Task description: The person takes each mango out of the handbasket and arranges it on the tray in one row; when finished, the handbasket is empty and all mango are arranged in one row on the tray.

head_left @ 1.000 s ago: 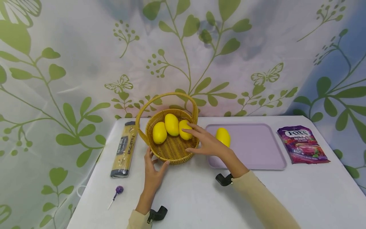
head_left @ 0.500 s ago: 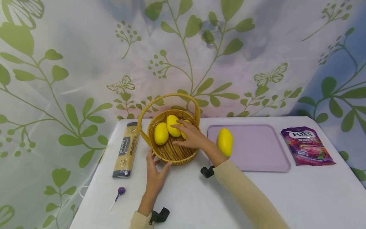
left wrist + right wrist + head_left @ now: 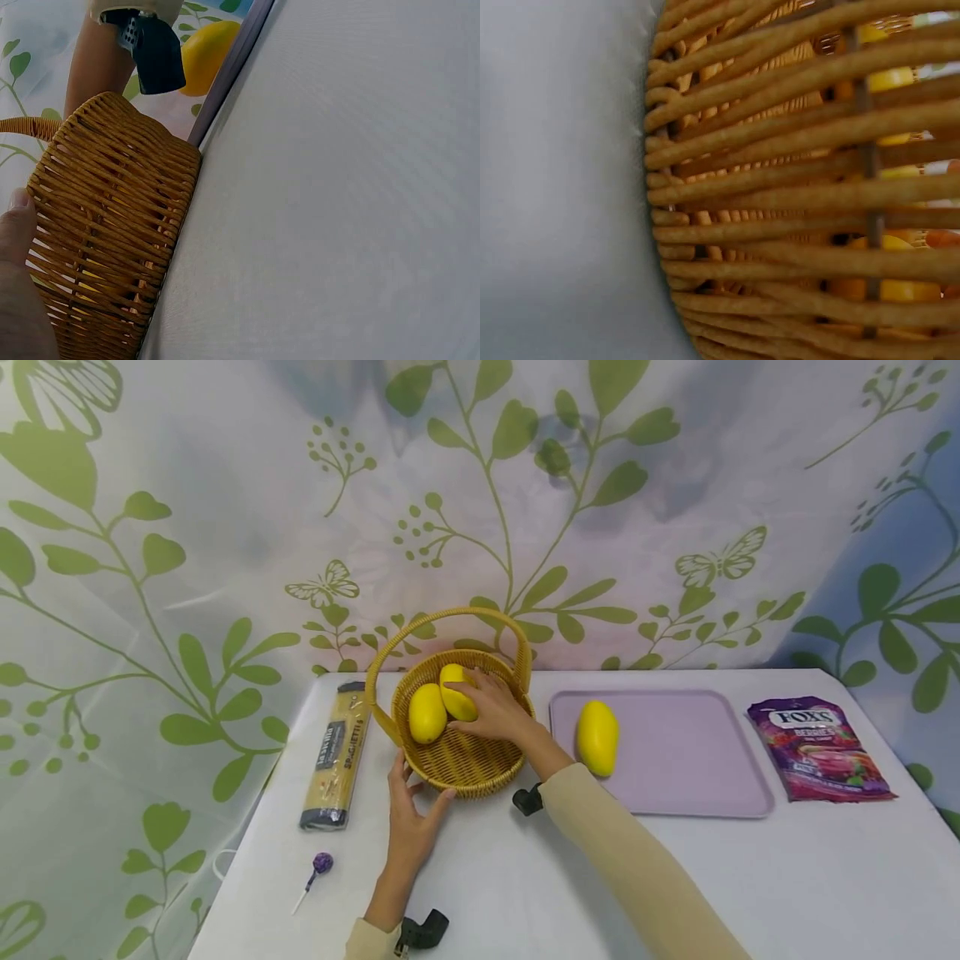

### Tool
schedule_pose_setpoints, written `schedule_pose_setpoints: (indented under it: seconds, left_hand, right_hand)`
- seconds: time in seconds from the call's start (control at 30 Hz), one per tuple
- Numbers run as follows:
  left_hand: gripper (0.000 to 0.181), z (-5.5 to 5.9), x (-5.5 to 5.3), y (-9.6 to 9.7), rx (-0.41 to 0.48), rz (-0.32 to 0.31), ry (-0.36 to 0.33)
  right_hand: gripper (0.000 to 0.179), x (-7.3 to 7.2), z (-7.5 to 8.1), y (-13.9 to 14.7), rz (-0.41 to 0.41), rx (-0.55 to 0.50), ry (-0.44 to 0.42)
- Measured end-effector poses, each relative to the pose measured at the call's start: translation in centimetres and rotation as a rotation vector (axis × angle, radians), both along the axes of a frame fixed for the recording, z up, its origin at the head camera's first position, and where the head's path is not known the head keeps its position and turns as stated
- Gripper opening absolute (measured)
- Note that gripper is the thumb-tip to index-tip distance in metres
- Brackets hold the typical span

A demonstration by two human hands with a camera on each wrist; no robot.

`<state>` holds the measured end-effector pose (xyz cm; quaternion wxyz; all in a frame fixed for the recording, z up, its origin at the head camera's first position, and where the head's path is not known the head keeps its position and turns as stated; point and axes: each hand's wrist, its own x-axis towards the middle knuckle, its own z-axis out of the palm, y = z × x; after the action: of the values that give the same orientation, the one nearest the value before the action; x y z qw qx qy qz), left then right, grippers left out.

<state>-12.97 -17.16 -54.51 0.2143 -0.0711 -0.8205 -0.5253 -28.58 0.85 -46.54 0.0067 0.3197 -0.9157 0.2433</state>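
"So, what lies furthest left on the table (image 3: 510, 885)?"

"A lollipop (image 3: 322, 862), with a pack of spaghetti (image 3: 336, 760) beyond it."

"And the left hand (image 3: 412, 827)?"

"It touches the outside of the upright wicker basket (image 3: 472, 768), thumb and fingers spread against the near left wall."

"What shows inside the basket?"

"One yellow fruit (image 3: 427, 714) rests by the left wall, and a back fruit (image 3: 456, 705) sits just to its right. The right hand (image 3: 491, 706) reaches in, fingers over that back fruit; whether it grips anything can't be told."

"Further right?"

"A lilac tray (image 3: 682, 752), just beside the basket, bears another yellow fruit (image 3: 597, 739) near its left edge. Past that, apart from the tray, a purple candy bag (image 3: 821, 752) lies flat on the table."
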Motion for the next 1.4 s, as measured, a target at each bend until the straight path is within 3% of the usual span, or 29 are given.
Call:
schedule_pose_setpoints:
  seconds: [0.23, 0.43, 0.53, 0.73, 1.13, 1.4]
  left_hand:
    - [0.099, 0.21, -0.20, 0.07, -0.028, 0.005, 0.021]
    - [0.097, 0.30, -0.12, -0.02, -0.041, 0.017, -0.015]
    - [0.097, 0.34, -0.05, -0.06, -0.038, 0.022, -0.030]
    - [0.097, 0.43, -0.07, -0.08, -0.038, 0.017, -0.023]
    - [0.097, 0.39, -0.02, -0.02, -0.037, 0.024, -0.026]
    - [0.097, 0.27, -0.05, -0.06, -0.039, 0.020, -0.017]
  right_hand:
    - [0.071, -0.55, -0.28, -0.17, -0.005, 0.111, 0.034]
    - [0.060, -0.41, -0.17, -0.28, -0.012, 0.054, 0.031]
    - [0.066, -0.24, -0.12, -0.31, -0.014, 0.043, 0.038]
    - [0.085, -0.13, -0.22, -0.28, 0.016, 0.135, 0.073]
    - [0.083, -0.20, -0.47, -0.22, 0.079, 0.200, 0.083]
    - [0.080, -0.24, -0.41, -0.30, 0.073, 0.168, 0.076]
